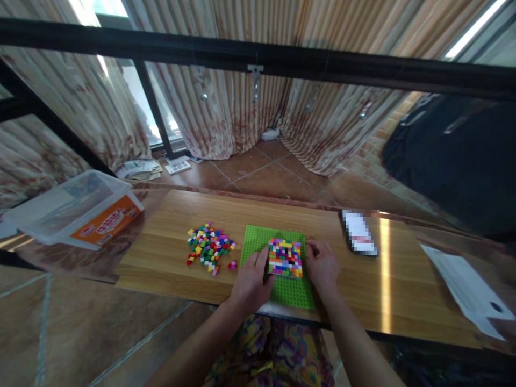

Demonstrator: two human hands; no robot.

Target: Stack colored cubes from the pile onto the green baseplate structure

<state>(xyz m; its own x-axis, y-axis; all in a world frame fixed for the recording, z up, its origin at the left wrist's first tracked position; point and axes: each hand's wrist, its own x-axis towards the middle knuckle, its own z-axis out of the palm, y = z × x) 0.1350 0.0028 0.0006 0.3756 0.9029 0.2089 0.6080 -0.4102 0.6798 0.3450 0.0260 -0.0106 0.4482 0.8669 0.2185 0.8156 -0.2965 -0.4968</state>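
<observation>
The multicoloured brick panel point(285, 258) is over the green baseplate point(291, 295), which lies near the middle of the near edge of the wooden surface point(161, 269). The left hand point(250, 278) reaches over the plate's left side, its fingers and thumb slightly apart against the panel's left edge; whether it grips the panel, I cannot tell. The right hand point(323, 266) is at the plate's right edge, just beside the panel, with fingers curled and thumb and forefinger close together; whether a brick is between them cannot be seen. Left of the plate, toward the surface's left end, is a spread pile of loose bricks point(207, 244), with a small pink-and-red piece point(233, 265) between pile and plate. A phone point(360, 233) lies right of the plate near the far edge, and a white sheet point(467, 287) lies at the right end. Beyond the far left corner stands a clear plastic box point(86, 196) with an orange label.
</observation>
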